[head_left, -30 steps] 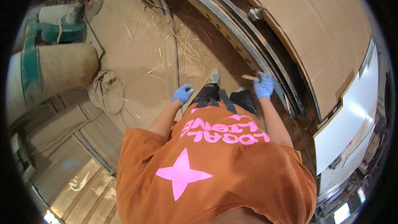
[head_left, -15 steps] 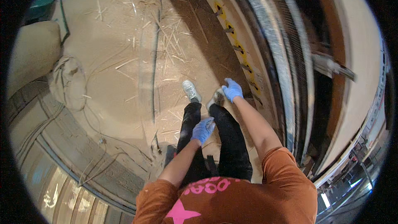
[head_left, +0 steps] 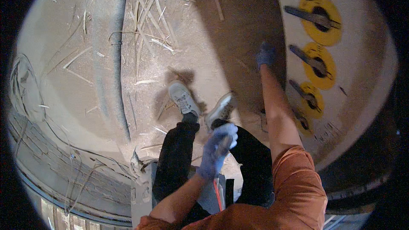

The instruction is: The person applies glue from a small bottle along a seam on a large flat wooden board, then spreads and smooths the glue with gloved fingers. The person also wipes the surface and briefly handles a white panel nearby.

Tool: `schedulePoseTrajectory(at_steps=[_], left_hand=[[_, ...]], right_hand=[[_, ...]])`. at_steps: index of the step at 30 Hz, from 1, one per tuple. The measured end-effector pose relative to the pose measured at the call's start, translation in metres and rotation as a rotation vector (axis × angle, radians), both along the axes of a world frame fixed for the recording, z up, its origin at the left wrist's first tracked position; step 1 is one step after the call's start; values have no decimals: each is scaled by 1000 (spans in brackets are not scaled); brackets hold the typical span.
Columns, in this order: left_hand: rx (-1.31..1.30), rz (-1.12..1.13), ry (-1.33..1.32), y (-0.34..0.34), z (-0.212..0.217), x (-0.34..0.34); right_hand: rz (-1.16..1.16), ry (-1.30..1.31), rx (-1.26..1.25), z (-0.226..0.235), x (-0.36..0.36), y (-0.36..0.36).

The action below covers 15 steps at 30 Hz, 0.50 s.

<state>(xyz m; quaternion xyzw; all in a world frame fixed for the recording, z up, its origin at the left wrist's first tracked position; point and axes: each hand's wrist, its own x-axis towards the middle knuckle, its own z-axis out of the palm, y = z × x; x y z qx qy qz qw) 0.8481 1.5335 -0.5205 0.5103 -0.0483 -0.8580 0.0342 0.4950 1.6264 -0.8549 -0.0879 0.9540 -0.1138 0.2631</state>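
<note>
My left hand (head_left: 216, 151), in a blue glove, is held over my thighs with its fingers curled in. A greyish patch shows at the palm; whether it is dirt or a small object I cannot make out. Reaching forward, my right hand (head_left: 266, 55), also gloved, is in the shadow beside the pale machine panel (head_left: 362, 59). It appears apart from the levers, and its fingers are too dark and blurred to read. On that panel, a row of dark levers (head_left: 314, 17) sits over yellow discs (head_left: 331, 35).
Wood slivers (head_left: 149, 12) litter the dusty floor (head_left: 76, 93). A ribbed grey hose (head_left: 117, 59) runs along it, left of my shoes (head_left: 184, 98). At the far left lies a crumpled cloth sack (head_left: 26, 87), with thin cables (head_left: 85, 151) below it.
My view has come closer to the panel, so the levers look larger. My right hand has gone forward into the shadow. The left hand has turned, showing its curled fingers.
</note>
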Motion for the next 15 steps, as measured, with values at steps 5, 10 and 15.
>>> schedulePoseTrajectory(at_steps=[5,10,15], left_hand=[[-94,-151,-228,-22,4,29],[41,-34,-256,-22,7,30],[0,-142,-86,-24,13,31]], right_hand=[[265,286,305,-41,56,-83],[587,677,-158,-40,134,-147],[735,180,-712,-47,222,-179]])
